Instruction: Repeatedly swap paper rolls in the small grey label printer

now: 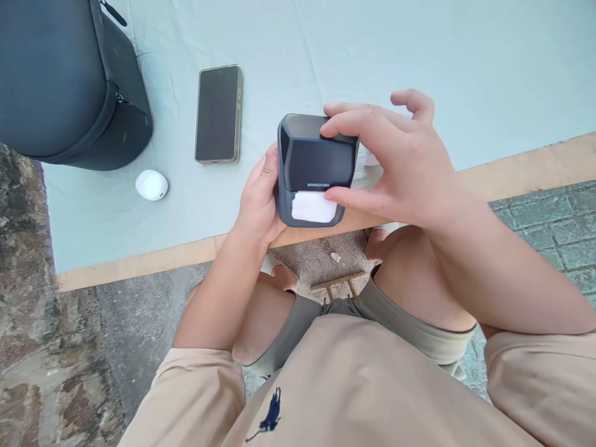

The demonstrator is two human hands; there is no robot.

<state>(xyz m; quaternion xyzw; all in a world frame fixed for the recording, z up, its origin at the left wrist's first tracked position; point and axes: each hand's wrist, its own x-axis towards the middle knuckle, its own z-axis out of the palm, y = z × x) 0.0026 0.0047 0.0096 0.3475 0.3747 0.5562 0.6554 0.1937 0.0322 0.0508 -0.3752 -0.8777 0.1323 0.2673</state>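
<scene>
Grey printer [313, 161] in left hand [259, 202] grip, right hand [400, 164] clasping its top

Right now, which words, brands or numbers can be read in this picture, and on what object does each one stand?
"NIIMBOT": on the front of the dark label printer, above the white label; a small tag after it is too small to read.
Shirt: an embroidered emblem only, no letters.
Phone, white case, dark bag: no readable text.

Item count: one dark grey label printer [313, 162], one white label [313, 207] at its slot, one smartphone [218, 114], one white earbud case [151, 185], one dark zippered bag [65, 74], two hands: left [259, 198], right [400, 162].
</scene>
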